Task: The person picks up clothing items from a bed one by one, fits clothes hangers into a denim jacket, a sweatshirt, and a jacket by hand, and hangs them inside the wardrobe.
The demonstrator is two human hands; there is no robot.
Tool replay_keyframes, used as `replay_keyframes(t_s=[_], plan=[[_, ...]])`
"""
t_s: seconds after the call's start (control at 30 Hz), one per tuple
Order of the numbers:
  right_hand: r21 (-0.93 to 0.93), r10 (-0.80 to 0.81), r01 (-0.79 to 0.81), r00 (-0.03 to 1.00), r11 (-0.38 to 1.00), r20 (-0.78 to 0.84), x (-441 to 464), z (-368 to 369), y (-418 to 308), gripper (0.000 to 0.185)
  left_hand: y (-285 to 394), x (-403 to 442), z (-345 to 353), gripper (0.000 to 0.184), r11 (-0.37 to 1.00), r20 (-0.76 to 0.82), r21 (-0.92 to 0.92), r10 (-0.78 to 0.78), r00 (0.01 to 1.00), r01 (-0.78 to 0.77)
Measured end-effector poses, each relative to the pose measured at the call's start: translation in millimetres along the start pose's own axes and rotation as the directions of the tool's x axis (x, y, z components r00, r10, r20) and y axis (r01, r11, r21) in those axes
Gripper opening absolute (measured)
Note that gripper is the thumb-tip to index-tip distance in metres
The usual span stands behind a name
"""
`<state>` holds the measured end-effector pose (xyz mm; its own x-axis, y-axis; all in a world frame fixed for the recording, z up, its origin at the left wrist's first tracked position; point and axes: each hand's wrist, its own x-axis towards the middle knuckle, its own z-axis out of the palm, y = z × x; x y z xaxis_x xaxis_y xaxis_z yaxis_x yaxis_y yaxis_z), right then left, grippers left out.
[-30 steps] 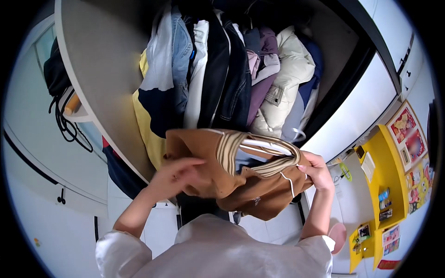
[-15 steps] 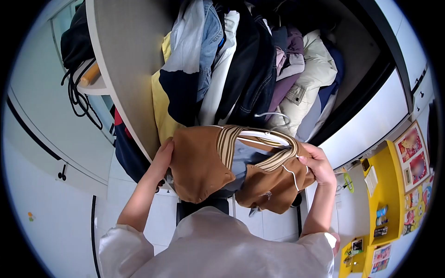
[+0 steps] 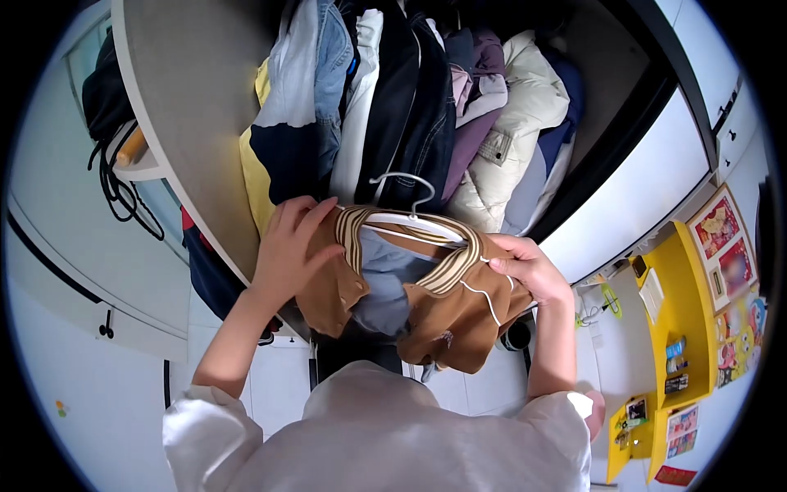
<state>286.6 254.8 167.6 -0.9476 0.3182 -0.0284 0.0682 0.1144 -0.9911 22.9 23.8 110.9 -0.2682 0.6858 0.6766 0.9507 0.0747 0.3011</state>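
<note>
A brown jacket with a cream-and-dark striped collar is on a white hanger, its metal hook sticking up. Grey fabric shows inside the neck opening. My left hand straddles one shoulder near the collar, thumb and fingers wide apart with brown cloth between them. At the other shoulder, my right hand grips the cloth, thumb in front and fingers partly hidden behind. The jacket is held in front of my body, just before the row of hanging clothes.
An open wardrobe holds a denim garment, a cream puffer jacket and several other clothes. Its side panel rises at left. A white door panel and yellow shelf stand at right. A black bag sits at left.
My left hand has slid from the jacket's outer shoulder edge toward the collar, its fingers now spread. The jacket and hanger have shifted left and up in view, with the right hand still gripping.
</note>
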Motion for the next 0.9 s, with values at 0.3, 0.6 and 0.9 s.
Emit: replay_keyframes(t_s=[0.3,0.6,0.9], plan=[[-0.156,0.065,-0.028,0.969,0.987,0.238,6,3,-11,0.046,-16,22,-10,0.029,0.992,-0.019,-0.112,0.049,0.999,-0.051],[0.045,-0.068,0.052,0.873,0.998,0.483,21,38,0,0.054,-20,27,-42,0.03,0.992,-0.107,-0.118,-0.059,0.992,0.046],[0.321,-0.095,0.011,0.964,0.947,0.248,8,79,-41,0.049,-3,-3,-36,0.045,0.978,-0.507,-0.013,-0.186,0.842,0.208]])
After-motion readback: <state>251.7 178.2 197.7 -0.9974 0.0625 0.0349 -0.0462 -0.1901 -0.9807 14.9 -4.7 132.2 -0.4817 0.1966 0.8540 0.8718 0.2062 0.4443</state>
